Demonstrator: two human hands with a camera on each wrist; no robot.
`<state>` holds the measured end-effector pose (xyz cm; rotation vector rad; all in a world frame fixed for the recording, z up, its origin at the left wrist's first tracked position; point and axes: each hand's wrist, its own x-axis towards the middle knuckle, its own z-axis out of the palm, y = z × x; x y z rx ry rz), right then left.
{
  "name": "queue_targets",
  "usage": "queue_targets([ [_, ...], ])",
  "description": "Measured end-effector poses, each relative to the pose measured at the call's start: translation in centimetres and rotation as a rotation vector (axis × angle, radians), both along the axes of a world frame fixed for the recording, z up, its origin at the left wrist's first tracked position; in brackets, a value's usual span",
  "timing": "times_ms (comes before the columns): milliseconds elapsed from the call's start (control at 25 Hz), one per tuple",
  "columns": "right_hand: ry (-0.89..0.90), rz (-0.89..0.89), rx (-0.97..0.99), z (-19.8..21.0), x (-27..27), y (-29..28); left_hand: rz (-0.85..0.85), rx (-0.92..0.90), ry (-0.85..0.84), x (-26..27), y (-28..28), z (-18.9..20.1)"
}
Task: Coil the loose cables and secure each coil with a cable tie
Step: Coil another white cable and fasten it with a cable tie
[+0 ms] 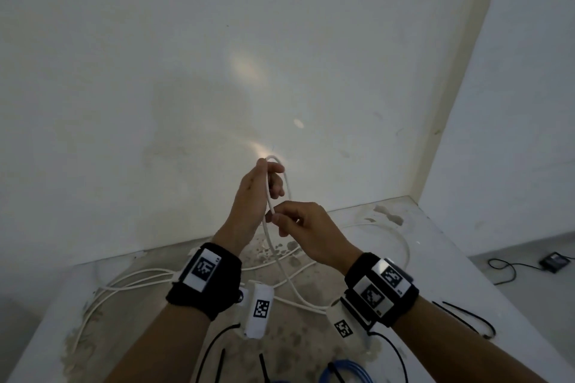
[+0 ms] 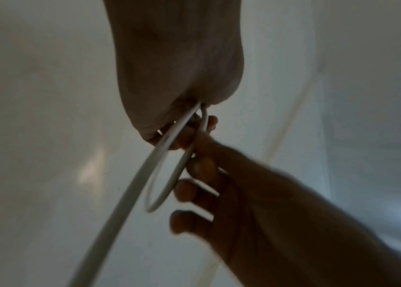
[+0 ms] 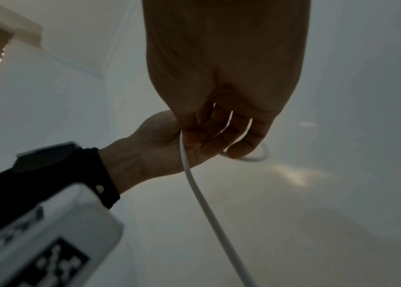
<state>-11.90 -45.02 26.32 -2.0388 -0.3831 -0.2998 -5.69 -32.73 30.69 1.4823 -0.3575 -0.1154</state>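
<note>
I hold a white cable up in front of the wall, above the table. My left hand is raised, with its fingers curled round a small loop of the cable. Just below, my right hand pinches the strand between thumb and forefinger. The rest of the cable hangs down and lies in loose curves on the table. In the left wrist view the cable leaves my left hand, with the right hand beside the loop. In the right wrist view my right hand pinches the cable.
Black cable ties lie on the table at the right, and more near the front edge. A blue cable lies at the bottom of the head view. A wall stands close behind the table. A small black device with a lead lies on the floor at the right.
</note>
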Motion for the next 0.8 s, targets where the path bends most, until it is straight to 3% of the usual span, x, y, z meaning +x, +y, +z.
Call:
queue_targets([
  [120,0.009,-0.033,0.098,0.4,0.1,0.2,-0.087,0.147,-0.113,-1.3,-0.8,-0.7],
  [240,0.052,-0.012,0.144,1.1,0.0,-0.4,-0.099,0.148,-0.137,-1.4,-1.0,-0.9],
  [480,0.048,0.037,-0.069,-0.1,-1.2,-0.7,-0.045,-0.163,0.076,0.8,-1.0,0.3],
  [640,0.012,-0.025,-0.019,-1.4,-2.2,-0.1,-0.032,-0.303,0.178,0.2,-1.4,1.1],
  [800,0.052,-0.094,0.030,-1.7,-2.4,0.1,-0.019,-0.100,0.018,-1.0,-2.2,0.6],
])
